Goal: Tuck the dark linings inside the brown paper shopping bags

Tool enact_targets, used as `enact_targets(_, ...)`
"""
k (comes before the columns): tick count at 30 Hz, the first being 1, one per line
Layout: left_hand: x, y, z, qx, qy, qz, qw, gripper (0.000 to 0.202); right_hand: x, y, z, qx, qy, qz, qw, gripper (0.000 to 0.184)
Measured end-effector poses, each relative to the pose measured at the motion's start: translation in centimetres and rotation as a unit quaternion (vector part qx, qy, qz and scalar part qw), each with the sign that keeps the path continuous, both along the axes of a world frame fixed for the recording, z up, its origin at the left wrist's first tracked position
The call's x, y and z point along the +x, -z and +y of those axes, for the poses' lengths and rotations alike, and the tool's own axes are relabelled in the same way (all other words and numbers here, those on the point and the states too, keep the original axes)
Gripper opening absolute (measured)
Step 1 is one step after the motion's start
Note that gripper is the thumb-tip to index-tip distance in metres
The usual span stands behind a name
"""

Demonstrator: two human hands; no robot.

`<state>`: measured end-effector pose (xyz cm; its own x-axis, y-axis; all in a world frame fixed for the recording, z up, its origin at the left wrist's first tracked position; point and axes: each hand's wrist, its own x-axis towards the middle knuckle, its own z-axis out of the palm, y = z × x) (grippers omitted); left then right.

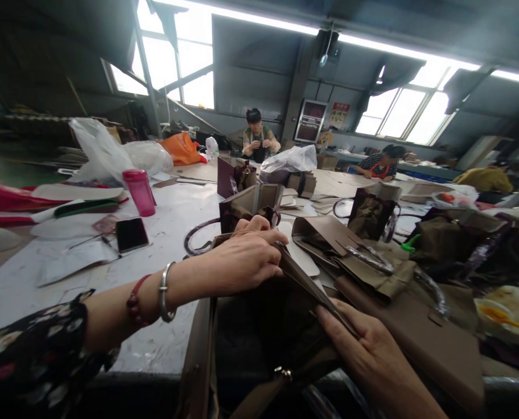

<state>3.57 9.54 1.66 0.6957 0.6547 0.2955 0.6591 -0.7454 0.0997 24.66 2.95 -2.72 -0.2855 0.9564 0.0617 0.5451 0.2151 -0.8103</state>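
A dark brown handbag (259, 331) stands upright in front of me at the table's edge, its mouth facing me. My left hand (248, 253) is closed over the far corner of its upper rim, fingers bent down. Lower on the same rim, my right hand (366, 340) pinches the edge, thumb on the inner side and fingers behind. A metal clasp (283, 372) shows low on the bag's near side. Right beside it lies a flat brown bag (416, 331), with another brown bag with wrapped handles (373, 267) on top.
Unfinished bags (370, 215) stand farther back. Left on the white table (176, 233) are a pink bottle (139, 192), a phone (131, 234), a notebook (76, 259) and plastic bags (102, 151). A food container (504, 317) sits at right. Several people work beyond.
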Motion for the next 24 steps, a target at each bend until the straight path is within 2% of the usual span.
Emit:
enact_targets(5, 0.3, 0.3, 0.9, -0.031, 0.024, -0.027, 0.999, 0.015, 0.1, 0.1, 0.2, -0.006, -0.007, 0.016, 1.000, 0.038)
enact_targets(9, 0.7, 0.5, 0.9, -0.019, 0.003, -0.038, 0.999, 0.017, 0.3, 0.3, 0.4, 0.006, 0.004, 0.031, 0.999, 0.037)
enact_targets(13, 0.9, 0.4, 0.8, -0.006, -0.012, -0.033, 0.999, 0.020, 0.5, 0.3, 0.5, 0.031, -0.023, 0.008, 0.999, 0.034)
enact_targets(24, 1.6, 0.3, 0.7, -0.027, -0.063, -0.027, 0.997, 0.017, 0.7, 0.5, 0.6, -0.004, -0.039, -0.018, 0.999, 0.043)
